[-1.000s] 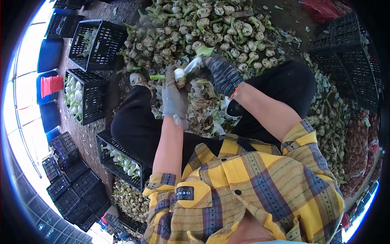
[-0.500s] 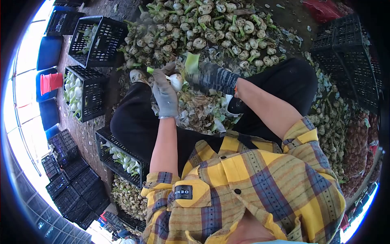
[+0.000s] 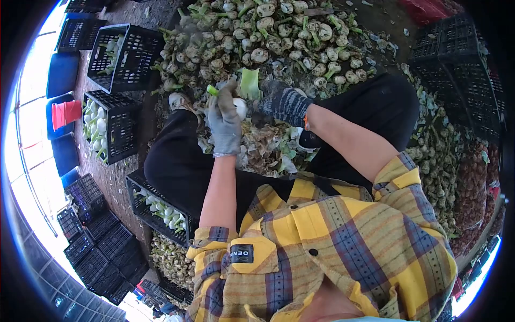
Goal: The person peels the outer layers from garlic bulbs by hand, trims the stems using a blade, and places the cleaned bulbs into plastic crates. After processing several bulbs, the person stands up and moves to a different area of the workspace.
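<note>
My left hand (image 3: 224,115), in a grey glove, is closed around a white onion bulb (image 3: 240,109). The bulb's cut green stalk pokes out above the fingers. My right hand (image 3: 279,102), in a dark speckled glove, is closed close beside the bulb. Its fingertips are partly hidden, and what they grip cannot be made out. A broad pale green leaf piece (image 3: 249,83) stands up at the right fingertips. Under both hands lies a heap of dry peelings (image 3: 263,147), between my legs.
A large pile of untrimmed onions (image 3: 257,37) lies ahead. At the left stand black crates holding white bulbs, a crate (image 3: 122,126) and another crate (image 3: 161,206) by my knee. Black crates (image 3: 456,75) are stacked at right, near filled mesh sacks (image 3: 472,188).
My left hand has turned and shifted slightly right with the onion, and its fingers now cover more of the bulb. My right hand has moved only slightly, beside the bulb.
</note>
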{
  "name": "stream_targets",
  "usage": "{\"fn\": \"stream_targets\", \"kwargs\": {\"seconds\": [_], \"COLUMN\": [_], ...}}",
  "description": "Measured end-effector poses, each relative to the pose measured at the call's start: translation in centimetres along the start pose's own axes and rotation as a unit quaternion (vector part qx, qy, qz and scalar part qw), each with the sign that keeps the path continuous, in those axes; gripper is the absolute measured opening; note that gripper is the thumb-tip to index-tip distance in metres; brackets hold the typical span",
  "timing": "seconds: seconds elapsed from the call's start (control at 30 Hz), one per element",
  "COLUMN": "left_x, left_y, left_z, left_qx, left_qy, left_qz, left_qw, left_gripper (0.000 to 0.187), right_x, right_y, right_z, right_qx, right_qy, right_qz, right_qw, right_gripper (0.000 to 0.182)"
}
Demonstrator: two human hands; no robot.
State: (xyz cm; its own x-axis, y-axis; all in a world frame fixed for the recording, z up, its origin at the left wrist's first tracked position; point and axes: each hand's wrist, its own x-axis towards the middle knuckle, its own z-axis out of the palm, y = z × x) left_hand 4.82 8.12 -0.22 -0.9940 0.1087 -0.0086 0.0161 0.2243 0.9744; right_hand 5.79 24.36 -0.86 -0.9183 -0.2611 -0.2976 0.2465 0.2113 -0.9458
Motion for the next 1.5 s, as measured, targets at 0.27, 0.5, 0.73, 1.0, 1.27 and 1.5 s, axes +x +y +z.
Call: {"fn": "stream_targets", "kwargs": {"seconds": [0.27, 0.5, 0.73, 1.0, 1.27, 1.5], "left_x": [-0.2, -0.3, -0.8, -0.2, -0.8, -0.3], "left_y": [1.7, 0.2, 1.0, 2.9, 1.7, 1.6], "left_z": [0.7, 0.3, 0.8, 0.9, 1.3, 0.2], "left_qx": [-0.113, -0.027, -0.079, -0.125, -0.135, -0.322], "left_qy": [0.115, 0.096, 0.08, 0.05, 0.08, 0.13], "left_qz": [-0.148, -0.017, -0.087, -0.083, -0.16, -0.231], "left_qw": [0.976, 0.995, 0.99, 0.987, 0.975, 0.909], "left_gripper": [0.037, 0.035, 0.036, 0.033, 0.042, 0.033], "right_x": [1.6, 0.3, -0.9, -0.5, 0.0, 2.9], "right_y": [1.2, -0.6, -2.8, -1.7, -0.5, 4.5], "right_z": [0.1, 1.1, -0.8, -0.4, 0.1, -0.4], "right_qx": [0.171, -0.112, -0.054, 0.39, 0.019, 0.228], "right_qy": [0.147, 0.052, 0.117, -0.05, 0.153, 0.255], "right_qz": [0.063, -0.122, 0.086, 0.05, -0.089, 0.034], "right_qw": [0.972, 0.985, 0.988, 0.918, 0.984, 0.939], "right_gripper": [0.037, 0.036, 0.044, 0.037, 0.033, 0.025]}}
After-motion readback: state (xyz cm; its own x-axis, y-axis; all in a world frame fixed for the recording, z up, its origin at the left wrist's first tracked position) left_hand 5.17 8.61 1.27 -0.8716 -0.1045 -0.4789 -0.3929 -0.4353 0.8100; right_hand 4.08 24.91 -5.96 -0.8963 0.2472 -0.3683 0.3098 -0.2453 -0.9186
